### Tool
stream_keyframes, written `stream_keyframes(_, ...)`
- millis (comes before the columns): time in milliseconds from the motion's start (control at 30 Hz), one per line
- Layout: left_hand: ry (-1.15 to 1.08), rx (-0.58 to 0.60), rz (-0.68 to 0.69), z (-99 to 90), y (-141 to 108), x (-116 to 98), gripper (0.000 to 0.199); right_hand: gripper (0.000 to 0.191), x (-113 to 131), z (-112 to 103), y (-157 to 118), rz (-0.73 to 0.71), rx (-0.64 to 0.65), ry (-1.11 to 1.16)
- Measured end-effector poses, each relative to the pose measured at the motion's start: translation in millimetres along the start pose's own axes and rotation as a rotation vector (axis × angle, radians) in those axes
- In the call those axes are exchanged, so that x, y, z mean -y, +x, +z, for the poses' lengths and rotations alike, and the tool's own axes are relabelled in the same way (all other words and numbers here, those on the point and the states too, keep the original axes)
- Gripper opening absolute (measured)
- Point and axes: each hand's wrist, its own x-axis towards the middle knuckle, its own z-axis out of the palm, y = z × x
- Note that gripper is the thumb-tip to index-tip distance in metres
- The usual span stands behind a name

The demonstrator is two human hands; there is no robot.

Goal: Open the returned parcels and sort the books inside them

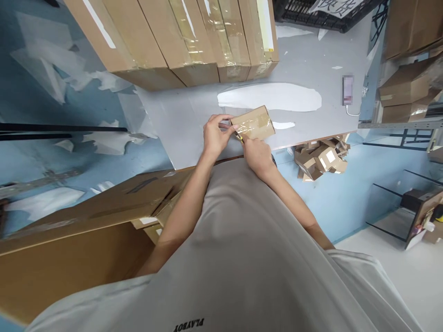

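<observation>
A small taped cardboard box (254, 122) lies on the grey tabletop (187, 133), close to the front edge. My left hand (217, 134) grips the box's left end, with the thumb on its near side and the fingers behind. My right hand (258, 154) is closed at the near side of the box. From its fingers a slim yellow and black utility knife (239, 137) points left toward the box end by my left thumb. The blade tip is too small to make out clearly.
Large taped cartons (194, 46) stand in a row along the back. White paper (270, 97) lies behind the small box. A phone-like device (347, 90) with a cable is at right. Flattened cardboard (323, 159) heaps below the edge; an open carton (86, 249) stands at left.
</observation>
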Motion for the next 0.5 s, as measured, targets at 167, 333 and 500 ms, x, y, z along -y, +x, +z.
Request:
stream_keyframes(167, 0.013, -0.012, 0.010, 4.2, 1, 6, 0.046, 0.044, 2, -5, -5, -0.004, 0.007, -0.041)
stream_keyframes(333, -0.005, -0.036, -0.002, 5.4, 3, 5, 0.043, 0.048, 3, -11, -12, -0.007, 0.034, -0.050)
stream_keyframes(500, 0.040, -0.041, 0.031, 5.2, 1, 1, 0.046, 0.043, -30, -18, -31, 0.062, -0.025, 0.049)
